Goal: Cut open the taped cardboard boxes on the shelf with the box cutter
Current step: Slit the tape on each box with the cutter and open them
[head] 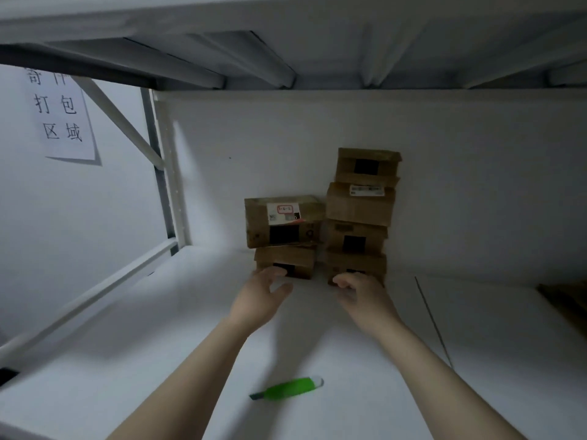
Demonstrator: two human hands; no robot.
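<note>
One white shelf [158, 360], six cardboard boxes [360, 206] stood at its back in two stacks, two left, four right, two empty hands, left hand [263, 293] and right hand [362, 295], were spread open near the bottom boxes, one green box cutter [287, 389] lay on the shelf between the forearms

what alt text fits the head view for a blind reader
A left hand and right hand, both empty, reach toward stacked cardboard boxes at the back of a white shelf. A green box cutter lies on it, nearer the camera.

Likely parcel storeroom: shelving [349, 338], boxes [360, 203]
</note>
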